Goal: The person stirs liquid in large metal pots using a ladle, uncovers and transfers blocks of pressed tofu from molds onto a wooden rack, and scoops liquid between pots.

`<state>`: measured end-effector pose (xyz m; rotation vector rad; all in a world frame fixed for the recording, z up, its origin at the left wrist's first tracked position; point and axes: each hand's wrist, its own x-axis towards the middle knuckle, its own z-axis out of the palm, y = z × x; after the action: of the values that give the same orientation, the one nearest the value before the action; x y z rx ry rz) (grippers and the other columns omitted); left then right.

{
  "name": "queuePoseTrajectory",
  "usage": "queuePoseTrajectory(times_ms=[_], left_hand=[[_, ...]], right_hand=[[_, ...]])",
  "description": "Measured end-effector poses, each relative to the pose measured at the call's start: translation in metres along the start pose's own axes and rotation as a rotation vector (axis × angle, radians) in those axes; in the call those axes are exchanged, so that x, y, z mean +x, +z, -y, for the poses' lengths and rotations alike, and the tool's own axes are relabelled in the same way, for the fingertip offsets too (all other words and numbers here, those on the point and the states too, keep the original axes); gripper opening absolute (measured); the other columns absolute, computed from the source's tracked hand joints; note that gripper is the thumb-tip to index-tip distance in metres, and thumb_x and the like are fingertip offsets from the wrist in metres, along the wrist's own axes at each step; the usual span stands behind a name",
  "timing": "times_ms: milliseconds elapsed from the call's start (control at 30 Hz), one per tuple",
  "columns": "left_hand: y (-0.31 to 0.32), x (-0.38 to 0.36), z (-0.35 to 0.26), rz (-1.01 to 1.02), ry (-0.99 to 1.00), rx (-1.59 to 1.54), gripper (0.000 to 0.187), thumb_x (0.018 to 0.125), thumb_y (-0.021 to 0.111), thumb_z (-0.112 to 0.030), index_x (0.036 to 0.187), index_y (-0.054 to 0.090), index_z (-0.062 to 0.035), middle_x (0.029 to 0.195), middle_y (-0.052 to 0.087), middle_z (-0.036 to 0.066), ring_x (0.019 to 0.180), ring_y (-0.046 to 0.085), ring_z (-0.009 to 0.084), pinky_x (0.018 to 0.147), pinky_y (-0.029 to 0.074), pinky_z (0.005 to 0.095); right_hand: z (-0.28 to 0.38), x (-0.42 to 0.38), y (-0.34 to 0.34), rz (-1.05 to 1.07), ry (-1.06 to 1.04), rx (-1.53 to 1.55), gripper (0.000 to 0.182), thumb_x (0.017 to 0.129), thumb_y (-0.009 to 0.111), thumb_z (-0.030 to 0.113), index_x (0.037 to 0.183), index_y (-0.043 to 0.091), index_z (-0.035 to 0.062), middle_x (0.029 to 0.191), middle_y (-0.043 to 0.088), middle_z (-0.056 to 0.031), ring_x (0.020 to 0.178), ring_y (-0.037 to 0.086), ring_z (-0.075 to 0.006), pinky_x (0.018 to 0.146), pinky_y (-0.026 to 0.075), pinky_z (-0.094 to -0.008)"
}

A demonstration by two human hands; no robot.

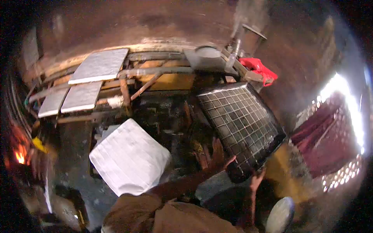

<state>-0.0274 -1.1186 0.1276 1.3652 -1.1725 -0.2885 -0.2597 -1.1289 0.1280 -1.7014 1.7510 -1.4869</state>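
We had the dark rectangular metal tray with a raised grid of square cells (pixel 241 122) tilted up on its near corner, leaning away from us toward the rusty pipe-framed bench (pixel 155 72), so it was already lifted clear and not yet laid flat anywhere. Our left hand (pixel 217 157) was spread open, fingers fanned, pressed against the tray's lower left edge. Our right hand (pixel 256 178) reached up under the near corner; it touched the tray's underside, but we could not tell whether its fingers were curled round the rim or only propping it. Our brown sleeves (pixel 155 213) filled the bottom of the view. Just left of the tray lay a white ribbed rectangular slab (pixel 130 159), well apart from our hands and untouched. Farther back on the bench, three flat grey rectangular plates (pixel 100 65) lay side by side, seemingly already set out. At the bench's far right end stood a grey metal fitting with a round opening (pixel 208 54), with a crumpled red cloth (pixel 258 69) beside it. A small orange fire (pixel 19 155) burned at the far left. As we judged it, the handling was mid-way: tray raised and steadied, its placing left to do.
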Motion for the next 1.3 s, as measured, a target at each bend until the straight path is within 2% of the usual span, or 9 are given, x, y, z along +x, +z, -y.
queuePoseTrajectory(times_ms=[400,600,733,933,967,1000,1067,1167,1300], left_hand=[[-0.021,0.018,0.053,0.173,-0.144,-0.091,0.056,0.088,0.052,-0.042,0.134,0.038,-0.0128,0.122,0.053,0.015,0.104,0.056,0.0288,0.089,0.042,0.0417],[-0.219,-0.262,0.219,0.023,-0.725,-0.08,0.034,0.086,0.055,-0.017,0.118,0.052,-0.0081,0.105,0.062,0.011,0.092,0.06,0.0208,0.074,0.051,0.0336],[-0.367,-0.461,0.225,-0.439,-1.013,0.4,0.026,0.079,0.058,-0.024,0.101,0.062,-0.0107,0.083,0.065,0.008,0.073,0.063,0.0192,0.064,0.05,0.0309],[-0.417,-0.519,0.19,-1.338,-1.198,-0.101,0.02,0.082,0.054,-0.022,0.087,0.062,-0.0035,0.07,0.06,0.004,0.059,0.057,0.0136,0.053,0.046,0.0273],[-0.419,-0.508,0.187,-1.316,-1.25,-0.229,0.02,0.082,0.054,-0.022,0.088,0.062,-0.0042,0.072,0.06,0.004,0.059,0.057,0.0141,0.053,0.046,0.0272],[-0.421,-0.501,0.188,-1.296,-1.293,-0.363,0.019,0.082,0.055,-0.021,0.089,0.062,-0.0048,0.075,0.061,0.004,0.059,0.057,0.0146,0.053,0.046,0.027],[-0.418,-0.486,0.218,-1.393,-1.364,-0.48,0.021,0.082,0.055,-0.021,0.096,0.062,-0.0066,0.082,0.062,0.006,0.063,0.057,0.0168,0.053,0.046,0.0275],[-0.378,-0.547,0.315,-1.546,-1.022,-0.846,0.025,0.082,0.053,-0.019,0.102,0.062,-0.0071,0.086,0.063,0.007,0.072,0.059,0.0183,0.059,0.049,0.03],[-0.365,-0.516,0.375,-0.972,-1.376,0.037,0.03,0.082,0.052,-0.022,0.105,0.062,-0.0053,0.096,0.063,0.012,0.081,0.062,0.0208,0.068,0.05,0.0297]], right_hand=[[-0.022,-0.031,0.024,0.395,0.039,0.535,0.072,0.084,0.058,0.033,0.14,0.023,0.0034,0.134,0.038,-0.0151,0.121,0.04,-0.0285,0.1,0.034,-0.0398],[-0.189,-0.137,-0.004,1.288,0.645,0.323,0.03,0.083,0.054,0.038,0.095,0.056,0.011,0.097,0.055,-0.008,0.077,0.051,-0.0209,0.066,0.044,-0.0357],[-0.205,-0.221,0.049,1.43,0.218,-0.13,0.025,0.085,0.055,0.034,0.089,0.057,0.0086,0.084,0.056,-0.007,0.06,0.053,-0.017,0.057,0.047,-0.033],[0.034,-0.233,0.241,1.785,0.015,0.167,0.018,0.088,0.054,0.023,0.093,0.055,0.0063,0.074,0.053,-0.0031,0.058,0.048,-0.013,0.052,0.041,-0.0303],[0.087,-0.241,0.272,1.832,0.11,0.219,0.017,0.089,0.054,0.022,0.094,0.055,0.0059,0.072,0.052,-0.0025,0.058,0.047,-0.0123,0.051,0.04,-0.0298],[0.096,-0.252,0.322,1.601,-0.591,0.057,0.015,0.088,0.055,0.019,0.095,0.055,0.006,0.071,0.051,0.0001,0.057,0.046,-0.0107,0.051,0.038,-0.0261],[0.143,-0.287,0.425,1.993,0.071,0.829,0.016,0.089,0.055,0.018,0.097,0.055,0.0047,0.074,0.054,-0.0004,0.059,0.047,-0.0096,0.052,0.038,-0.0243],[0.302,-0.356,0.48,1.933,-0.262,0.348,0.01,0.084,0.055,0.004,0.094,0.054,0.0047,0.075,0.051,0.0011,0.067,0.049,-0.007,0.059,0.042,-0.0228],[0.392,-0.487,0.571,2.067,-0.733,0.375,0.021,0.083,0.058,0.006,0.103,0.054,0.002,0.083,0.056,-0.0008,0.074,0.054,-0.0091,0.067,0.045,-0.0231]])
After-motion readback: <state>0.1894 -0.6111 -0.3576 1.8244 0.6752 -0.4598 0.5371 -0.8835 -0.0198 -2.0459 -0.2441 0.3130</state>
